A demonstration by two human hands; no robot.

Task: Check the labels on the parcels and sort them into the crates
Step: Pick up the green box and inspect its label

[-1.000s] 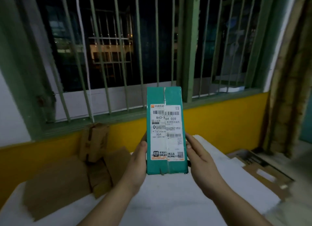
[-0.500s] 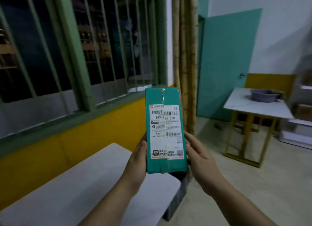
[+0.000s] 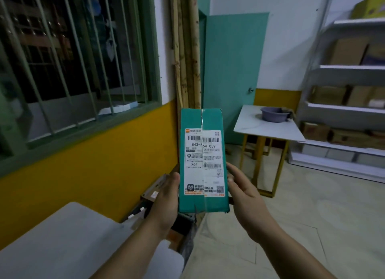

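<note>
I hold a teal parcel (image 3: 210, 120) upright in front of me, its white shipping label (image 3: 205, 162) with barcodes facing me. My left hand (image 3: 165, 201) grips its lower left edge, thumb along the side. Along the lower right edge my right hand (image 3: 245, 197) grips it, fingers behind the box. A dark crate (image 3: 183, 226) shows partly below the parcel, mostly hidden by my left hand and the parcel.
A white table (image 3: 62, 243) lies at the lower left. Cardboard (image 3: 154, 192) sits on the floor by the yellow wall. A small table (image 3: 268, 128) with a grey basin (image 3: 273, 114) stands ahead, by a teal door (image 3: 231, 74). Shelves (image 3: 345, 110) of boxes fill the right.
My view has swung right, from the barred window to the door, small table and shelves. The parcel stays upright in both hands, held the same way.
</note>
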